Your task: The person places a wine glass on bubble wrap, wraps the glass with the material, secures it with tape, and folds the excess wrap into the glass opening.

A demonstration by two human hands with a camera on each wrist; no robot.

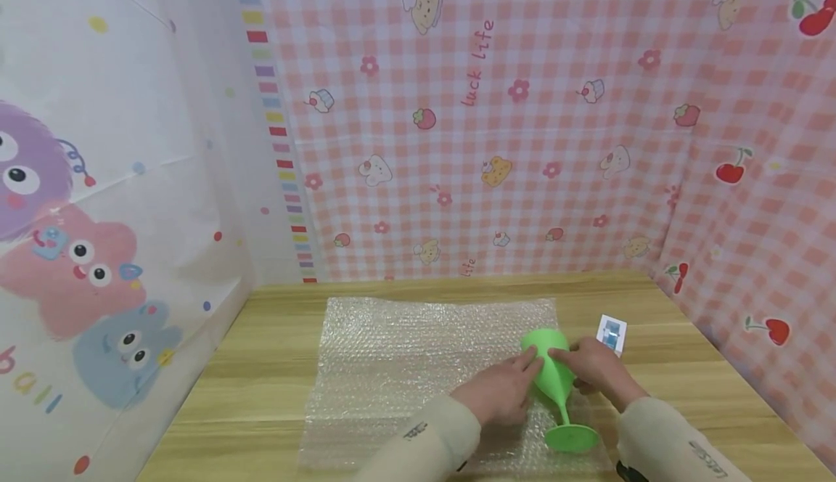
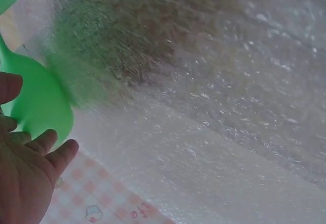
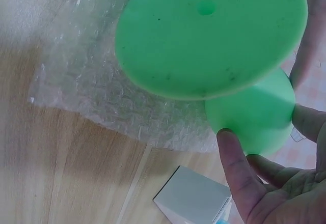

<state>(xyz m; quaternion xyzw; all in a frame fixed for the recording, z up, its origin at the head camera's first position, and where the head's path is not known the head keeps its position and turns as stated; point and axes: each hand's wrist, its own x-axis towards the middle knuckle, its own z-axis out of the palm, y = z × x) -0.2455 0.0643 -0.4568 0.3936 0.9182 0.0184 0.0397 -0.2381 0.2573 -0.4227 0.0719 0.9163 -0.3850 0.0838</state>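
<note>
A bright green plastic goblet (image 1: 554, 374) lies tilted over the right part of a clear bubble wrap sheet (image 1: 405, 366), its round foot toward me and its bowl pointing away. From the left, my left hand (image 1: 499, 393) holds the bowl, with thumb and fingers against it in the left wrist view (image 2: 25, 168). On the other side my right hand (image 1: 597, 366) grips the bowl between thumb and fingers. The right wrist view has the goblet's foot (image 3: 209, 46) in front, partly covering the bowl (image 3: 254, 117). Whether the bowl touches the wrap, I cannot tell.
A small white box (image 1: 612, 333) with a blue picture stands just beyond my right hand. The wood-grain table (image 1: 248, 395) extends on both sides of the wrap. Patterned cloths (image 1: 470, 133) hang behind the table and at both sides.
</note>
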